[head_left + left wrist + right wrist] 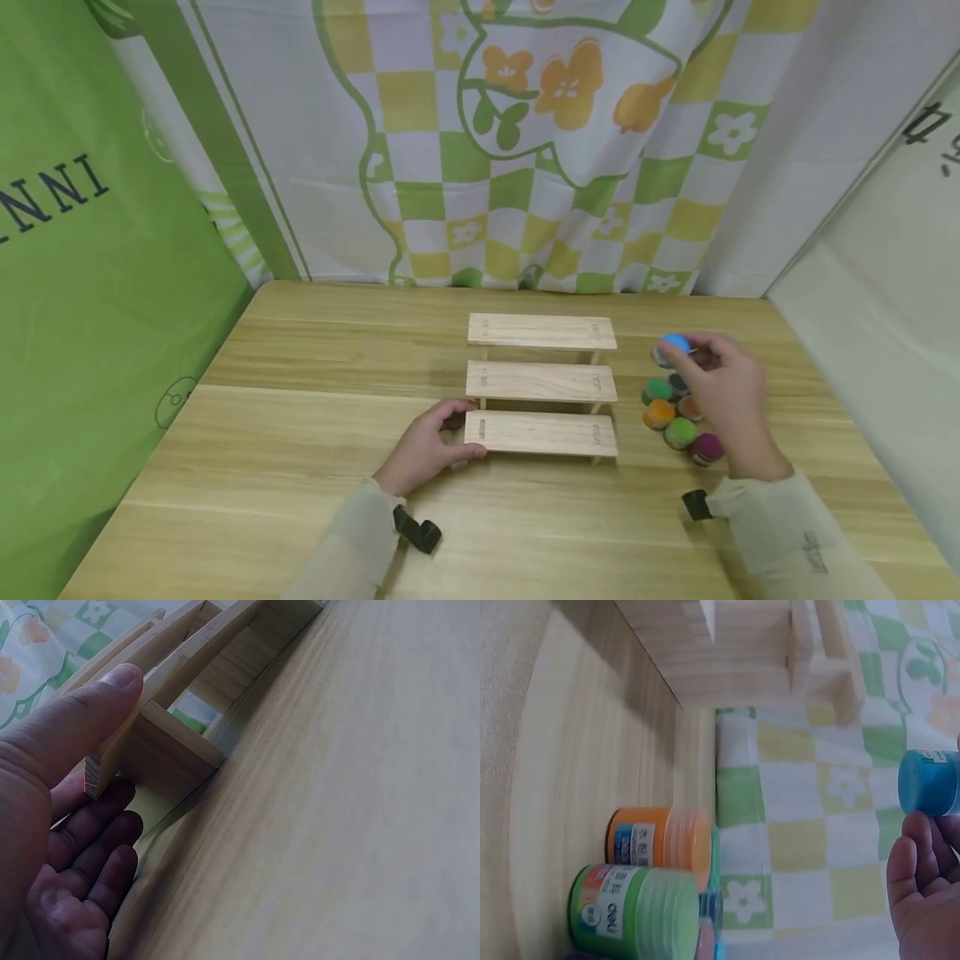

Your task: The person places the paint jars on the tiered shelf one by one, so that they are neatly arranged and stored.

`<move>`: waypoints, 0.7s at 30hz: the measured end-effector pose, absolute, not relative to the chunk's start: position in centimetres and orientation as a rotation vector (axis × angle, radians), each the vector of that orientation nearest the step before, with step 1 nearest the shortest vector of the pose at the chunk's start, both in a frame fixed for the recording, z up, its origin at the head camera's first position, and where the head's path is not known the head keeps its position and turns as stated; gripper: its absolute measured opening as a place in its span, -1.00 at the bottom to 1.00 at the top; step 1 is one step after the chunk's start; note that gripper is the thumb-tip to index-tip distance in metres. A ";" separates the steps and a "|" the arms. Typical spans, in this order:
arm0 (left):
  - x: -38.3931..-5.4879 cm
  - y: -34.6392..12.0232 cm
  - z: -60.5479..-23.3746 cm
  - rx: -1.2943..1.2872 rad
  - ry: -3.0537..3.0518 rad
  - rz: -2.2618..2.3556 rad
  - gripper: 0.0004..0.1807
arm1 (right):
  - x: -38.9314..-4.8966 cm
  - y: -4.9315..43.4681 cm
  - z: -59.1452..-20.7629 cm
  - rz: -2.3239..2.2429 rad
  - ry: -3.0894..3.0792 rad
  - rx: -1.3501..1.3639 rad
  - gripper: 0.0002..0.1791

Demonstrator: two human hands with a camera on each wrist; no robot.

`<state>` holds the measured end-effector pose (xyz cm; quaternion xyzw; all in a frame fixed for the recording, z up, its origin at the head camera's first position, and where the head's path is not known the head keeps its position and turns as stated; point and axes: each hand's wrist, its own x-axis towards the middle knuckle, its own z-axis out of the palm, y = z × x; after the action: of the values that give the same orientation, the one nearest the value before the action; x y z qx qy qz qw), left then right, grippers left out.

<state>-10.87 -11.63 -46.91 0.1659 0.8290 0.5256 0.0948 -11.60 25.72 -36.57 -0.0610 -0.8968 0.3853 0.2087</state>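
The grip of the right hand [727,387] pinches a blue jar [677,342] above the tabletop [540,533], near the other colored jars [680,432]. The left hand [426,447] holds the left end of the lowest tier of a wooden stand [542,382], left of the jars.

The left hand [426,446] grips, its thumb [82,724] stretched out opposite loosely bent fingers [97,844]. Behind those fingers, its wrist [387,483] leads back into a sleeved left forearm [341,542]. The right hand [729,392] pinches between thumb and fingertips, the other fingers curled just beside the pinch; a sleeved right forearm [787,533] slants back behind them.
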 end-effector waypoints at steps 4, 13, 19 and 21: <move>-11.0 -11.7 -47.1 0.489 2.462 1.550 -0.28 | -12.2 24.7 -36.4 1.005 -2.515 -0.017 -0.54; -11.1 -11.7 -47.0 0.492 2.455 1.534 -0.27 | -13.4 22.6 -35.5 1.044 -2.515 0.118 -0.57; -11.0 -11.7 -46.8 0.480 2.461 1.521 -0.27 | -14.6 21.5 -35.3 0.982 -2.557 0.220 -0.55; -11.0 -11.7 -46.7 0.476 2.457 1.520 -0.28 | -15.0 21.1 -35.3 0.972 -2.566 0.254 -0.55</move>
<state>-10.98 -11.73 -46.75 0.1617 0.8344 0.5161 0.1064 -14.98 21.11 -35.33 0.0905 -0.9138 0.3462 0.1919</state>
